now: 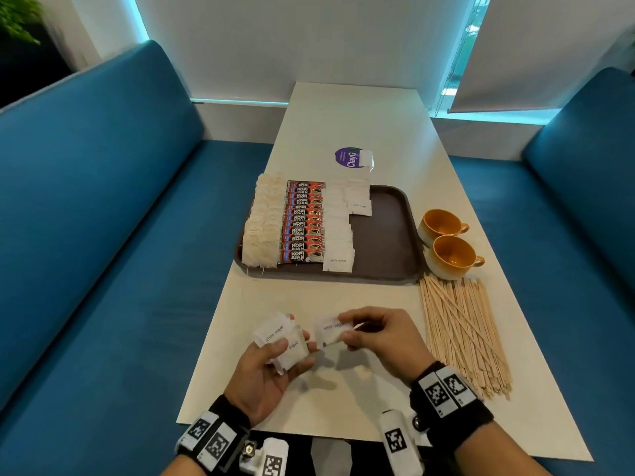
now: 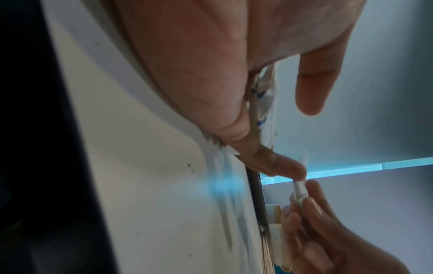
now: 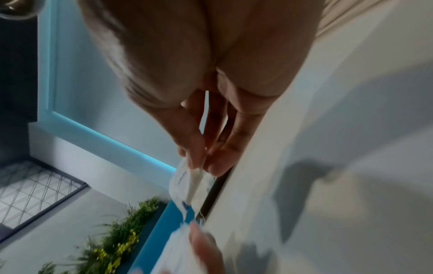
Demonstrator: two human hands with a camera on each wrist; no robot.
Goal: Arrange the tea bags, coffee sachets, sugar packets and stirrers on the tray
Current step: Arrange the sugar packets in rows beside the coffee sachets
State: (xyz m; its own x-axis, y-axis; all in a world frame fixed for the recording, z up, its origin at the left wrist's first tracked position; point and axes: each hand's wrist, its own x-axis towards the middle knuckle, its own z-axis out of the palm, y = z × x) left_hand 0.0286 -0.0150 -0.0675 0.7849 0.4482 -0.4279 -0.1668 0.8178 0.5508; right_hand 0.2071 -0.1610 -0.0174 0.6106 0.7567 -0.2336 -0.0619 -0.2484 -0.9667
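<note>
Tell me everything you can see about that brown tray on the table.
The brown tray is a dark, rounded-corner rectangle with a low raised rim, plastic by its look, lying flat on the white table. Its left part holds three neat overlapping columns: tea bags, red coffee sachets and white sugar packets. The right part is bare. Two orange cups stand just right of it, wooden stirrers beyond its near right corner. No hand touches it.

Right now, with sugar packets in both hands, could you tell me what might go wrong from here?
1. The left hand holds a loose fan of sugar packets; some could slip onto the table.
2. The right hand only pinches its packet by an edge, so it may drop.
3. The stirrers lie close beside the right wrist; a sweep could scatter them or nudge the cups.
</note>
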